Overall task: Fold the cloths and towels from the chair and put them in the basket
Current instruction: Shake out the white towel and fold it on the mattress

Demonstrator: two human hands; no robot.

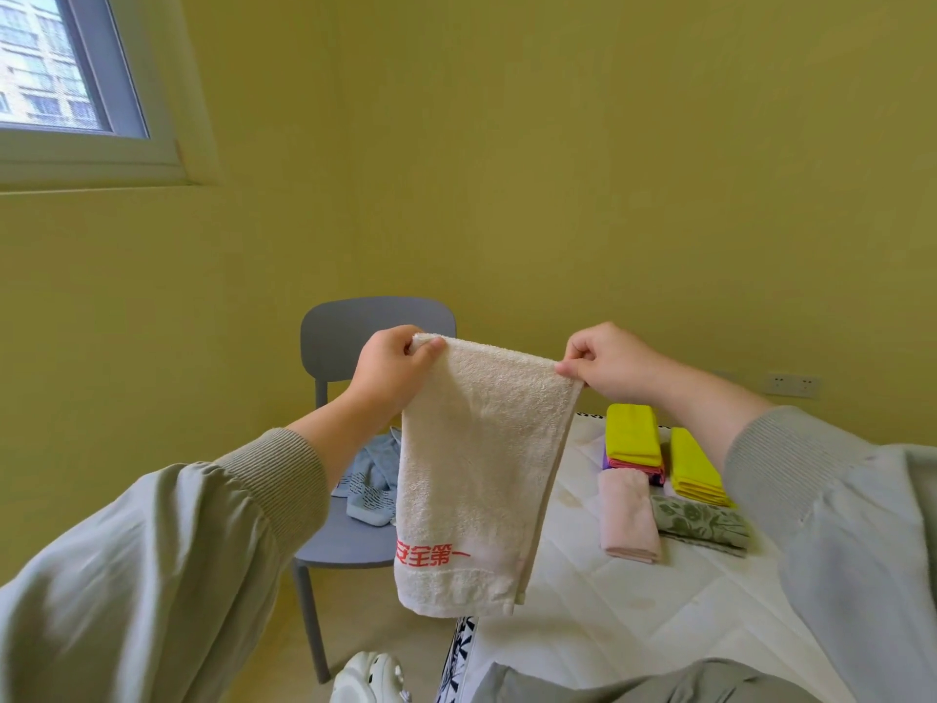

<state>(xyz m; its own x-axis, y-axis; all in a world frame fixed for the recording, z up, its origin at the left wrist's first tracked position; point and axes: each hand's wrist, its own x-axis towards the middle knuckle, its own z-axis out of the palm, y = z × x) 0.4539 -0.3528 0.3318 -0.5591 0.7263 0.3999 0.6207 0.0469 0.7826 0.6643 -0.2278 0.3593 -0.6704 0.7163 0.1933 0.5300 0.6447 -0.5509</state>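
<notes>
A cream towel (471, 469) with red characters near its lower hem hangs doubled over in the air in front of me. My left hand (390, 370) pinches its top left corner and my right hand (608, 365) pinches its top right corner. Behind it stands a grey-blue chair (345, 337) with a light blue patterned cloth (370, 479) lying on the seat. No basket is in view.
A white quilted mattress (634, 591) lies to the right, bearing folded cloths: two yellow ones (634, 433), a pink one (628, 515), a green floral one (705, 522). A white shoe (370, 677) shows below. Yellow walls, a window top left.
</notes>
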